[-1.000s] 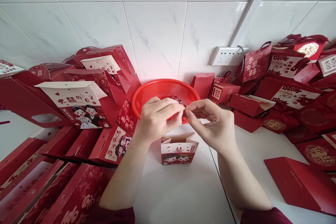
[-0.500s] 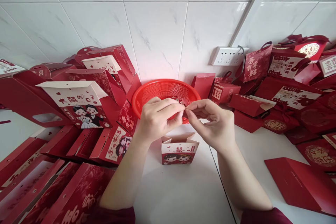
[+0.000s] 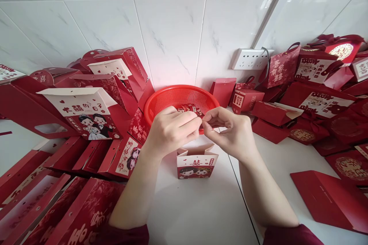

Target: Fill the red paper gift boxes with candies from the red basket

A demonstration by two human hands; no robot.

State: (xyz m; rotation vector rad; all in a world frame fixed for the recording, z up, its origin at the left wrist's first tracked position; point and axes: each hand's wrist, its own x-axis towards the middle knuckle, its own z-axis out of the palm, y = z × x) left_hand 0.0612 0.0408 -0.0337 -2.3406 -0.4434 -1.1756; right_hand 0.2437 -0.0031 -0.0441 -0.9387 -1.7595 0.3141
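My left hand (image 3: 174, 128) and my right hand (image 3: 228, 130) meet at the fingertips above the front of a red plastic basket (image 3: 161, 97). Both are closed in a pinch, and whatever lies between the fingers is hidden or too small to make out. Inside the basket are several small dark red wrapped pieces (image 3: 188, 108), partly covered by my fingers. Just below my hands a small red and white paper box (image 3: 197, 166) stands upright on the white table with its top open. It carries two cartoon faces on its front.
Many red gift boxes (image 3: 86, 116) stand and lean in rows at the left. More red boxes (image 3: 324, 99) are piled at the right, with a folded red box (image 3: 327, 195) lying nearer. A power strip (image 3: 250, 59) is against the tiled wall.
My left fingers have curled in more, and both hands have shifted slightly. More of the wrapped pieces in the basket now shows. The small box stays in place.
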